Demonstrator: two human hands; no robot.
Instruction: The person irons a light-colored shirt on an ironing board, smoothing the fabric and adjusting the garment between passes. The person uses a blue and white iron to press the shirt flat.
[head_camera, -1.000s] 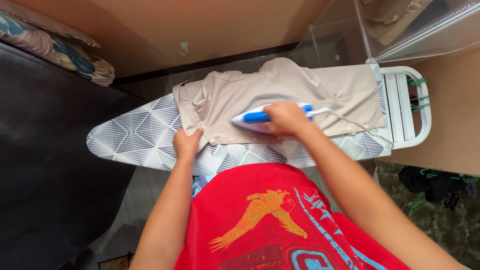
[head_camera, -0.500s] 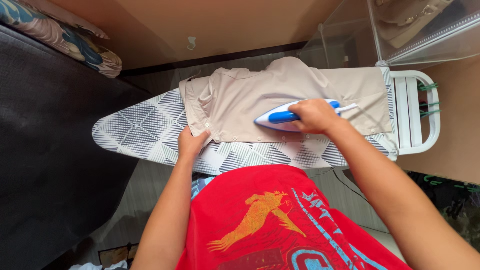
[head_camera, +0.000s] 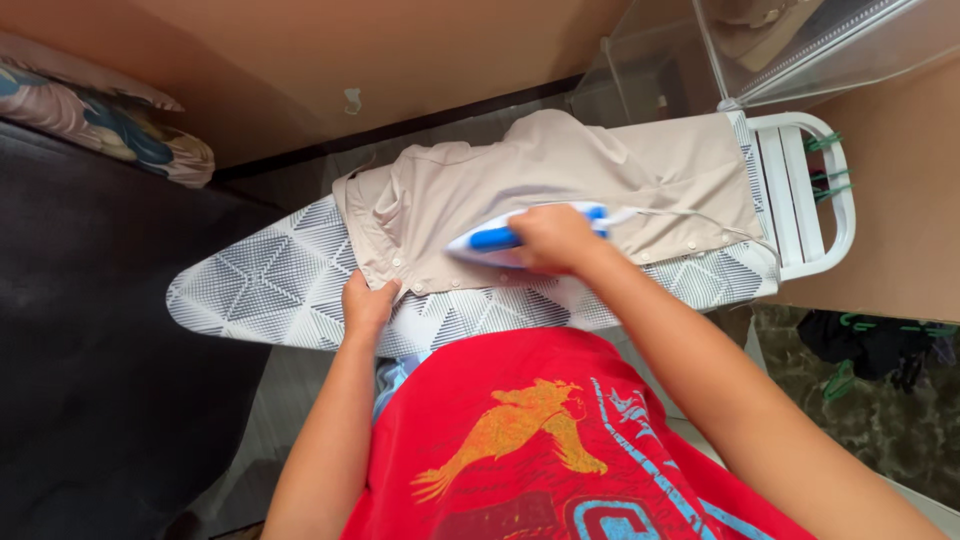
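Head view: right hand (head_camera: 553, 238) grips the blue-and-white iron (head_camera: 490, 243) mid-shirt (head_camera: 560, 180). Left hand (head_camera: 367, 303) pinches the shirt's near hem flat. Wrinkles remain near its collar end; judging by that, pressing looks partly finished.

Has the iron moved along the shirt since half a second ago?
Yes. The iron, held by the right hand, has slid toward the collar end of the shirt, nearer the left hand holding the hem.
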